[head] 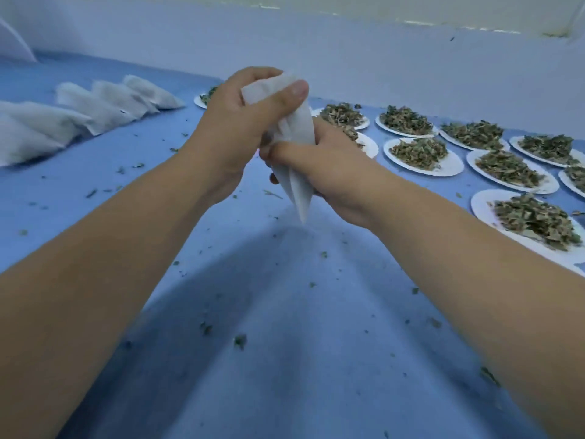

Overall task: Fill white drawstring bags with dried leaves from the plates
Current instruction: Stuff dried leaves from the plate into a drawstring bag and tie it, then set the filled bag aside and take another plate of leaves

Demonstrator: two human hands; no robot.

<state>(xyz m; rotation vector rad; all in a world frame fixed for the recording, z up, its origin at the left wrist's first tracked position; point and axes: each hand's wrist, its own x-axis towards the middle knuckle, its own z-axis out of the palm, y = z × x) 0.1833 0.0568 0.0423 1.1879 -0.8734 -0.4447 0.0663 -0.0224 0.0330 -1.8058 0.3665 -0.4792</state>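
Two hands hold one white drawstring bag (299, 134) up in the air over the middle of the blue tabletop (285, 312). Left hand (234, 122) is on top, thumb and curled fingers pinching the bag's upper end. Right hand (323, 172) is lower, thumb and fingers wrapped round the bag's middle, squeezing it narrow. Bag hangs tilted, its pointed lower corner aimed down and clear of the tabletop. Can't tell what is inside it, and no drawstring is visible. Right side: rows of white plates (454, 166), each heaped with dried leaves (418, 150), close together, the nearest one by the right forearm. One more plate partly hidden behind the left hand. Far left: several white bags (104, 106), plump, lying in an overlapping row on the tabletop, well apart from the plates. Leaf crumbs (240, 341) scattered all over the tabletop. Pale wall (348, 58) behind.
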